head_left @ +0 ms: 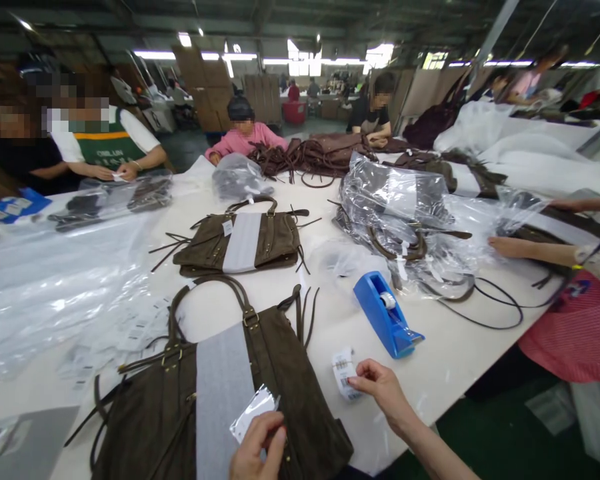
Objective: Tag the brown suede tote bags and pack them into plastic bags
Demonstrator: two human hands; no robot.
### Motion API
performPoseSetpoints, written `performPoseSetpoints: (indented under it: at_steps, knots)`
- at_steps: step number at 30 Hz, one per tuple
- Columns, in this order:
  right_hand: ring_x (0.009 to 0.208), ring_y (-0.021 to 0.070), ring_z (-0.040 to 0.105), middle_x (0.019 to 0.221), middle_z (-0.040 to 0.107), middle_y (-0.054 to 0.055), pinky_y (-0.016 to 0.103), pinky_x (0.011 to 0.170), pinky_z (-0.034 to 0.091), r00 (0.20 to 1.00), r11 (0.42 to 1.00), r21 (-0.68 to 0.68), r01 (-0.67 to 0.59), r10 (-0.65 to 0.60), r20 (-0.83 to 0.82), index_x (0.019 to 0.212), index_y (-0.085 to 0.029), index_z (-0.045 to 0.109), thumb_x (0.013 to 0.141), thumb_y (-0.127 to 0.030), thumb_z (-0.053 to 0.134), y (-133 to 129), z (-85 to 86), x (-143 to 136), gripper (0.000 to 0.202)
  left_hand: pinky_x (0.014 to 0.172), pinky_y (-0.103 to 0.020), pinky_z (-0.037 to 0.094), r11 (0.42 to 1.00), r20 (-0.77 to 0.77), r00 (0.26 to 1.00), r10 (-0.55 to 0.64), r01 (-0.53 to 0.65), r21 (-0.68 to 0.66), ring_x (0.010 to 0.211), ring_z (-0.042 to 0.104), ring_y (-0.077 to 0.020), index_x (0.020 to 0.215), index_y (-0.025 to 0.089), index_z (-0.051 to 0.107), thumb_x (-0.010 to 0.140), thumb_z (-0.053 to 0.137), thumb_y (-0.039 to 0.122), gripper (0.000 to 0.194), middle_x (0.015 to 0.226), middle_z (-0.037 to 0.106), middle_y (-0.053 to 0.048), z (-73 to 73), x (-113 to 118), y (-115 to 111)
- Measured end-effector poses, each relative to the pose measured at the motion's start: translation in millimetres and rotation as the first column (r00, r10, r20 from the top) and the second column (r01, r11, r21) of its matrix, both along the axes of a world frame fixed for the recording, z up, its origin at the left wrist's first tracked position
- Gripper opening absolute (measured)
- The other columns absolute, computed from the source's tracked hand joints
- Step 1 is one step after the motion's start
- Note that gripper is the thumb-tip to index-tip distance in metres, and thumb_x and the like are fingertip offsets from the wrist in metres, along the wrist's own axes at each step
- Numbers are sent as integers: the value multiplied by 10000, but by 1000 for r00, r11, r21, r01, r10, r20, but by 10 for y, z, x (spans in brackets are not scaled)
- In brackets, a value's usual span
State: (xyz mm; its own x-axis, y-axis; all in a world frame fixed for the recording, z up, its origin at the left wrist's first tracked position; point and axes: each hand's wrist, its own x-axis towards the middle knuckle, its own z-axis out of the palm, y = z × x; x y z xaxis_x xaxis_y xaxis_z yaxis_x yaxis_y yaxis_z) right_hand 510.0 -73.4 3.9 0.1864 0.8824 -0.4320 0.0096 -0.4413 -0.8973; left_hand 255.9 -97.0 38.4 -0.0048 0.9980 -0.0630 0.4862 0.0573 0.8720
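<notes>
My left hand (259, 445) pinches a small clear plastic packet (253, 410) with something pale inside, over the near handbag. This brown handbag (300, 373) lies flat, with a grey-white wrap (225, 373) around its middle and its looped handles pointing away. Right of the bag, my right hand (384, 392) has thumb and forefinger closed at the edge of a curled strip of white barcode labels (344, 373). A blue tape dispenser (380, 313) stands just beyond that hand. Whether a single label is coming off the strip I cannot tell.
Farther up the white table lies a second brown handbag (267, 243). Plastic-wrapped bags (405, 200) are piled to its right. Clear plastic sheets (55, 287) and loose labels (135, 327) cover the left side. Co-workers stand around the table; one person's arm (535, 250) reaches in from the right.
</notes>
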Motion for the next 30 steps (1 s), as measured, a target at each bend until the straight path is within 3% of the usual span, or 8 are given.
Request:
performPoseSetpoints:
  at_steps: [4,6,10,12,15,18,24,30]
  knots:
    - [553,98,445,552,498,-46,221,537,349,983,997,71,-13,25,-181,609,-161,512,575,-319,701,15,484,-249,249,775,-309,485,969,233,972,-15,71,-238,934,566,-219,879,179,630,625,600,343,304,969,635,-79,256,452,136]
    - [568,102,457,577,521,-35,223,546,354,961,996,87,-27,50,-273,619,-158,508,589,-319,698,15,671,-379,251,837,-352,456,939,431,902,-10,157,-306,958,564,-243,951,155,608,582,643,310,401,1011,632,-101,349,577,203]
    - [555,86,445,574,526,-32,208,532,335,929,997,76,-28,54,-366,620,-154,494,609,-320,694,-13,837,-576,260,837,-365,445,880,743,653,143,259,-397,902,595,-256,978,121,597,538,711,317,495,955,664,-122,479,624,256]
    - [568,90,461,595,540,-23,212,544,349,919,996,69,-49,72,-387,648,-155,499,635,-333,675,-36,845,-624,250,808,-351,450,873,759,622,190,246,-420,879,602,-257,954,123,609,497,744,285,503,922,675,-115,513,589,237]
    - [679,131,521,745,576,8,260,627,407,932,981,160,-106,154,-327,939,-185,510,687,-343,629,-61,844,-627,321,802,-346,446,884,761,627,169,246,-399,875,600,-257,922,130,630,499,744,267,459,915,678,-104,527,512,179]
    - [825,158,517,940,547,33,318,762,414,957,925,312,-217,265,-118,1213,-249,356,724,-330,585,-48,887,-571,546,789,-331,445,906,726,685,61,267,-328,843,599,-242,938,146,638,554,703,307,422,898,681,-82,515,422,117]
    - [964,179,464,1106,459,61,303,821,412,867,771,397,-499,443,229,1147,-262,471,750,-299,551,42,1069,-506,407,708,-273,442,933,560,821,-112,281,-224,759,588,-208,940,185,652,630,621,384,370,817,675,-41,491,271,58]
    - [995,195,478,1082,480,77,336,865,420,854,750,407,-521,460,244,1090,-245,523,764,-292,541,58,1095,-518,329,718,-274,443,948,490,863,-120,246,-201,785,570,-217,892,195,673,621,623,398,343,768,662,-40,464,232,42]
